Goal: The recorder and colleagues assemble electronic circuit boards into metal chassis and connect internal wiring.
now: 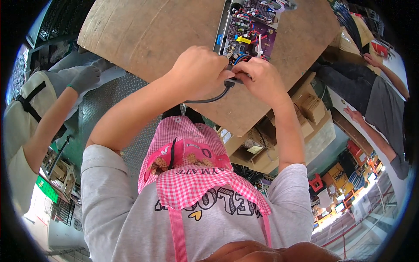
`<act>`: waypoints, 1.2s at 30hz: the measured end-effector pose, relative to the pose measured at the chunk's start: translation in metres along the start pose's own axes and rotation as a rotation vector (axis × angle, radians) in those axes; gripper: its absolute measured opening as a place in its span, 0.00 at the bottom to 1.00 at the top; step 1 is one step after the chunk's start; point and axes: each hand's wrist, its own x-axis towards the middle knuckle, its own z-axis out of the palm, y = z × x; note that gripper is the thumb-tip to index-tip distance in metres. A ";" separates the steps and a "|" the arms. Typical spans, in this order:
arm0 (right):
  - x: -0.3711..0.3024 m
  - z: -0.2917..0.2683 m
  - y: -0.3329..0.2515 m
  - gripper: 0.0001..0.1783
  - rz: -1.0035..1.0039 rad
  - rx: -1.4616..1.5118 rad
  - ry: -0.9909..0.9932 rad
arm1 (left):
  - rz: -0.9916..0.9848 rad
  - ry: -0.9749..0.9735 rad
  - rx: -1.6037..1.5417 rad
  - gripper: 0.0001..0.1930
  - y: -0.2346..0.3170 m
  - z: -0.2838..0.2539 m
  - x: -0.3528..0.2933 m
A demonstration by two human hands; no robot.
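An open metal chassis [224,27] lies at the far side of the table, filled with circuit boards [249,27] and coloured wires. At its near end my left hand [201,70] is closed, its thumb and fingers pinched at the black cable [209,100] where it meets the end panel. My right hand [260,77] is closed beside it, thumb and forefinger pressed together over the panel's edge near blue wires. What lies between those fingertips is hidden. A slim white piece [259,46] stands up just beyond the right knuckles; its kind is unclear.
The chassis rests on a brown wooden tabletop [144,39]. Cardboard boxes [312,109] stand below its right edge. A gloved person [85,78] is at the left, another person in dark clothes [384,100] at the right. Black cables [351,26] hang over a box at the far right.
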 end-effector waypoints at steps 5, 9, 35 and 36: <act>-0.001 0.000 -0.002 0.06 0.008 -0.004 -0.013 | -0.095 -0.141 -0.199 0.09 -0.007 0.011 0.007; 0.002 -0.002 -0.004 0.03 0.042 0.034 -0.019 | -0.102 -0.105 -0.297 0.09 -0.008 0.007 0.006; 0.011 -0.007 -0.028 0.03 0.256 -0.003 -0.091 | -0.219 -0.086 -0.543 0.11 -0.008 0.010 -0.001; 0.013 -0.008 -0.031 0.03 0.332 0.012 -0.126 | -0.227 -0.087 -0.547 0.11 -0.008 0.010 0.000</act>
